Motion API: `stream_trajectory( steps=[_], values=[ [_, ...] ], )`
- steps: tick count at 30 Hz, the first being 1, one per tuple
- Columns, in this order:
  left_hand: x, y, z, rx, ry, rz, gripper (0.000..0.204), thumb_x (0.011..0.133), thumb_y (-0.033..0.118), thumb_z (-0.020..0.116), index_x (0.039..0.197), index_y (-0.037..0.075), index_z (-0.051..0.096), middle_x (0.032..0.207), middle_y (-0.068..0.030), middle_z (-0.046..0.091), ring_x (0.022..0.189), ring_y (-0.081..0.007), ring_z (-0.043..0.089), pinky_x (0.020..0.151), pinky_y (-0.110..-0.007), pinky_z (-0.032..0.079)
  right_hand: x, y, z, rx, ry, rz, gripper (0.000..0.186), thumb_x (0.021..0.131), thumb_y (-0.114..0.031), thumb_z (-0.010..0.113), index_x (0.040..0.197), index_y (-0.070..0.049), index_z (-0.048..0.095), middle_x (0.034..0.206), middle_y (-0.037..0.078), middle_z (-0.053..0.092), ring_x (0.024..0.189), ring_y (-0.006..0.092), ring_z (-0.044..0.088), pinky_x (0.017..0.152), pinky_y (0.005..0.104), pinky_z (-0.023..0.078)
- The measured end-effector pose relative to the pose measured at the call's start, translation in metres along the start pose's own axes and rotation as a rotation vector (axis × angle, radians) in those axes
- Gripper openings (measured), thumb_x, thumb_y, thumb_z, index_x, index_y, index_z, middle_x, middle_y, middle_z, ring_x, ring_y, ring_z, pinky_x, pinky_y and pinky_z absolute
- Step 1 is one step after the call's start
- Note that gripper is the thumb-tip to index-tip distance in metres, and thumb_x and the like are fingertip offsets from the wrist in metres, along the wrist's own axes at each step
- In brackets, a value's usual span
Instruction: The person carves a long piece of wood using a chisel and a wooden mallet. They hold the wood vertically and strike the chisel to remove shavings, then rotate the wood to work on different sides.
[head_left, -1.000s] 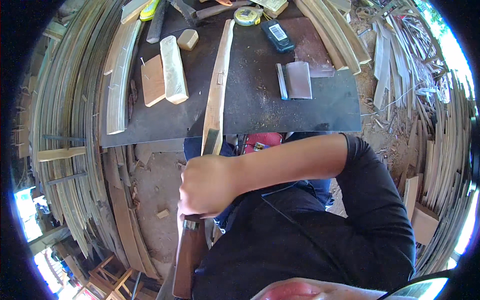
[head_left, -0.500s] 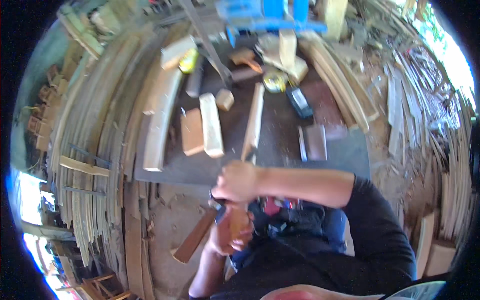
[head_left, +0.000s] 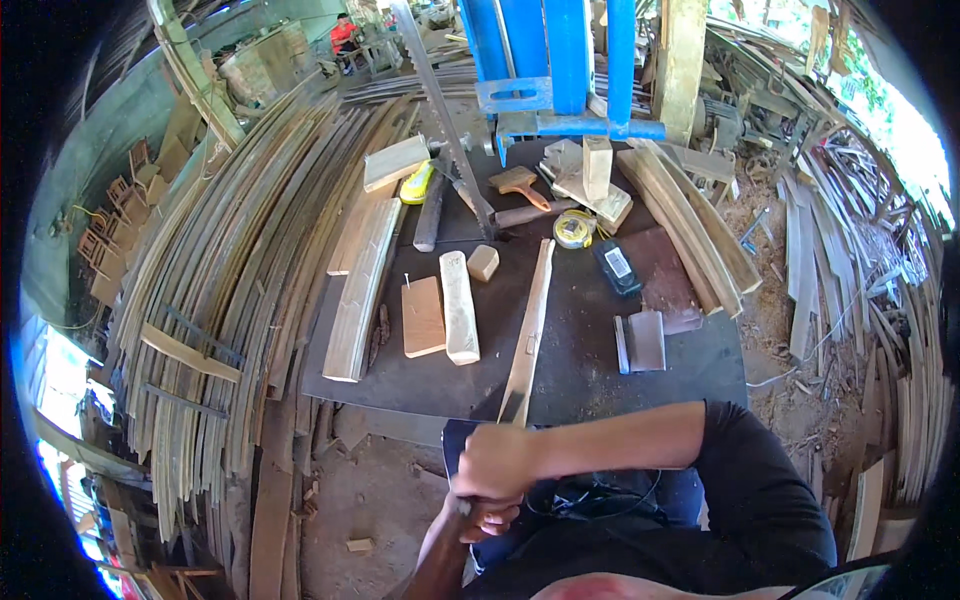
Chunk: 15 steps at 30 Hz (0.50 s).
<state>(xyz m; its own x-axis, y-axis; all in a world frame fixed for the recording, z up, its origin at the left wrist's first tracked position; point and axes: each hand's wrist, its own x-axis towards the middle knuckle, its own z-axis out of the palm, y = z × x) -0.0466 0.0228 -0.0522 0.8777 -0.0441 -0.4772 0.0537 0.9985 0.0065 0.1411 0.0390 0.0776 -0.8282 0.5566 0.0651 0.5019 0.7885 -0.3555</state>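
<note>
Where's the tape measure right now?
In the head view, the tape measure sits right of centre on the table, between the brush and the dark case.

Bare hands: two, one right hand and one left hand. Long, narrow, pale wooden strip: one. Dark, narrow, flat tool, partly hidden: one. Flat, reddish-brown wooden block: one, with one slender metal nail. Elongated, whitish wooden block: one. Small, light-brown wooden cube: one. Round, yellow-and-white tape measure: one. Rectangular black case with white label: one. Flat brush with orange handle: one. Tall, blue metal frame: one, beside one grey, toothed saw blade. Dark, flat tabletop: one. Red-clothed person in background: one.
</note>
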Motion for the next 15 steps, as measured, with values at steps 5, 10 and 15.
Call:
stream_trajectory(
  steps=[5, 10, 15],
  values=[
    [-0.02, -0.006, 0.049, -0.171, -0.146, 0.054, 0.064, 0.095, 0.063, 0.038, 0.123, 0.006, 0.046, 0.079, -0.0059, 0.046, 0.049, -0.0131, 0.037, 0.036, -0.023, 0.029, 0.004, 0.052, -0.006, -0.096, -0.147, 0.123, 0.021, 0.077, -0.031, 0.061, 0.075, -0.011, 0.068, 0.073, 0.014, 0.069, 0.072, 0.0325, 0.07, 0.066, 0.0436, 0.056],
    [-0.035, -0.019, 0.04, -0.056, -0.088, 0.1, 0.063, 0.094, 0.063, 0.041, 0.123, 0.007, 0.046, 0.077, -0.0057, 0.045, 0.049, -0.0118, 0.037, 0.035, -0.022, 0.027, -0.003, 0.018, -0.009, 0.081, 0.191, 0.01, 0.025, 0.081, -0.034, 0.059, 0.069, -0.013, 0.064, 0.063, 0.01, 0.065, 0.065, 0.0335, 0.067, 0.06, 0.0456, 0.054],
    [-0.035, -0.021, 0.032, -0.105, -0.148, 0.104, 0.059, 0.096, 0.059, 0.041, 0.124, 0.007, 0.044, 0.076, -0.0054, 0.045, 0.048, -0.0107, 0.036, 0.035, -0.022, 0.026, -0.002, 0.033, 0.008, -0.012, 0.182, -0.012, 0.027, 0.082, -0.034, 0.059, 0.067, -0.012, 0.062, 0.064, 0.01, 0.066, 0.064, 0.0327, 0.067, 0.059, 0.0452, 0.053]
  ],
)
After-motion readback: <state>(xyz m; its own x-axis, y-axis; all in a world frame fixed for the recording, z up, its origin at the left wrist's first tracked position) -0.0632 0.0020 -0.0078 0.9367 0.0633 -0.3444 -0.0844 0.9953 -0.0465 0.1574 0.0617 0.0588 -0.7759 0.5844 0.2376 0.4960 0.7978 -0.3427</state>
